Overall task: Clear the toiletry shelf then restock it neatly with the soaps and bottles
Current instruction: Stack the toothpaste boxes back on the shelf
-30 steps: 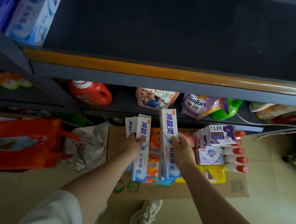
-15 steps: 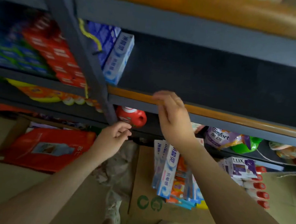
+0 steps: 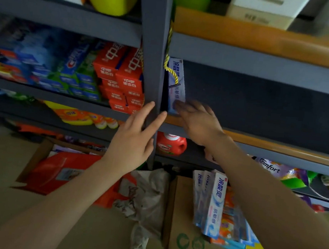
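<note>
Shelf point(image 3: 262, 105) mostly bare; one toothpaste box point(image 3: 176, 81) at its left end. Right hand point(image 3: 198, 121) touches it, grip unclear; left hand point(image 3: 136, 139) open, fingers straight. Boxes point(image 3: 210, 201) on floor cardboard point(image 3: 179, 216) remain unstocked.

shelf: dark grey metal shelf point(image 3: 262, 105) with an orange-brown front lip and a dark surface, bare except at its far left end, beside the grey upright post.
shelved box: white-and-blue toothpaste carton point(image 3: 176, 81) with blue Chinese lettering, lying lengthwise front to back at the shelf's left edge, against the post; its near end is at the shelf's front lip, touching the fingertips of the right hand point(image 3: 198, 121).
waiting boxes: three matching white-and-blue toothpaste cartons point(image 3: 210, 203) stacked side by side on edge, leaning on orange and blue packets, on a brown cardboard sheet point(image 3: 182, 226) on the floor below the shelf.
</note>
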A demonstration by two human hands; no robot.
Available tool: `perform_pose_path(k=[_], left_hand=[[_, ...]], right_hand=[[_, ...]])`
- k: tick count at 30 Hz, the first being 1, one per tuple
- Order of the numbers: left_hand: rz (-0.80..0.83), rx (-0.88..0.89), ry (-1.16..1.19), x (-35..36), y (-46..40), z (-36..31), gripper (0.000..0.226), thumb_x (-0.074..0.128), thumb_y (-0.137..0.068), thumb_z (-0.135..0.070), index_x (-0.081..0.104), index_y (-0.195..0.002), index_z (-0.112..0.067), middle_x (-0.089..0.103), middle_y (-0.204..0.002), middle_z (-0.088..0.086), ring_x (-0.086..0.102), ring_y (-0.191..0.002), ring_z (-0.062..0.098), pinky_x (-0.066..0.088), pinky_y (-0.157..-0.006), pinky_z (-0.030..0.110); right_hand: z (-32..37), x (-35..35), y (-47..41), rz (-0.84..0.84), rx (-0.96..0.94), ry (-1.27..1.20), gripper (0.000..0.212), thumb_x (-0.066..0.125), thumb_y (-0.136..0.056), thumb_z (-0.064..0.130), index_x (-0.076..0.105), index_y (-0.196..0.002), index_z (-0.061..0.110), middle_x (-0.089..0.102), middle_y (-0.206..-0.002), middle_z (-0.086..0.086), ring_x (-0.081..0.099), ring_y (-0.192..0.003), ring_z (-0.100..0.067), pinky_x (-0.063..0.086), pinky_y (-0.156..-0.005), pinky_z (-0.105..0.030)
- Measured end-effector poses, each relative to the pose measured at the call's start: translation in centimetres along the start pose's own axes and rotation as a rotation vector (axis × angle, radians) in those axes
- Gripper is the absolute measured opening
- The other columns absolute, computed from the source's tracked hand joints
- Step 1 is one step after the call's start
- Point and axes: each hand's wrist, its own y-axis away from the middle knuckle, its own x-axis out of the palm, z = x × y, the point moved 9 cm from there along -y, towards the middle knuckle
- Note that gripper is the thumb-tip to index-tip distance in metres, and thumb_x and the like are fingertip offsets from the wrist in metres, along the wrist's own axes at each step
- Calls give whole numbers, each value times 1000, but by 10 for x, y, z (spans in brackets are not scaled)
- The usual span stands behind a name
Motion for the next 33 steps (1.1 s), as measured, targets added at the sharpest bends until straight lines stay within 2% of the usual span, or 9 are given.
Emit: perform_pose_path(k=[3, 5, 8, 12, 14, 18, 22, 28, 33], left_hand=[[29, 26, -45, 11, 1, -6, 72, 66, -77, -13, 34, -142, -10, 23, -148, 24, 34, -132, 40, 38, -99, 49], [33, 21, -92, 16, 0, -6, 76, 68, -76, -15, 31, -143, -10, 13, -150, 25, 22, -137, 41, 27, -106, 49], [23, -6, -134, 19, -2, -3, 80, 68, -77, -15, 27, -145, -7, 7, -151, 27, 14, -140, 40, 20, -109, 47], [21, -22, -153, 22, -4, -4, 82, 70, -74, -14, 28, -144, -3, 9, -150, 29, 19, -138, 41, 22, -108, 44], [28, -30, -154, 23, -5, -5, 81, 71, -73, -13, 31, -143, -4, 9, -150, 30, 18, -138, 41, 21, -108, 45], [39, -57, -143, 23, -5, -7, 78, 71, -74, -14, 34, -142, -5, 6, -151, 29, 19, -138, 41, 22, -107, 45], [47, -92, -105, 15, -5, -13, 77, 73, -72, -12, 36, -140, -4, 7, -151, 29, 22, -136, 43, 26, -106, 46], [95, -95, -63, 13, -4, -32, 78, 73, -73, -14, 35, -139, 0, 10, -151, 28, 18, -138, 40, 26, -107, 48], [142, -60, 67, 29, 6, -56, 67, 70, -77, -12, 41, -136, -2, 13, -153, 21, 21, -139, 36, 28, -105, 40]], right_hand=[[-34, -21, 23, -222, 243, 5, 36, 39, -97, 31, 53, -123, 9, 54, -125, -15, 49, -115, -36, 39, -93, -44], [-56, -20, 30, -245, 417, -75, 43, 44, -95, 39, 51, -119, 4, 49, -122, -19, 51, -108, -39, 43, -85, -46], [-79, -6, 20, -166, 611, -266, 62, 52, -89, 48, 36, -132, 6, 39, -133, -17, 43, -120, -37, 41, -93, -48], [-84, 6, -3, -90, 645, -386, 61, 60, -87, 39, 37, -136, 11, 47, -133, -13, 44, -123, -33, 38, -99, -45], [-83, -5, 2, -147, 628, -263, 58, 60, -87, 32, 36, -134, 8, 46, -133, -14, 42, -124, -33, 35, -100, -45], [-66, -44, 53, -494, 507, -143, 54, 65, -76, 17, 45, -124, 4, 56, -118, -15, 50, -112, -37, 36, -93, -45], [-61, -38, 133, -743, 484, -340, 56, 69, -59, 7, 46, -109, 9, 58, -101, -10, 48, -101, -30, 28, -92, -38], [-70, 42, 173, -347, 525, -705, 63, 66, -67, 2, 46, -125, 17, 55, -116, -4, 49, -113, -28, 39, -98, -46], [-42, 80, 179, 9, 546, -1869, 60, 62, -48, -1, 54, -106, 11, 60, -90, -7, 56, -87, -25, 49, -70, -34]])
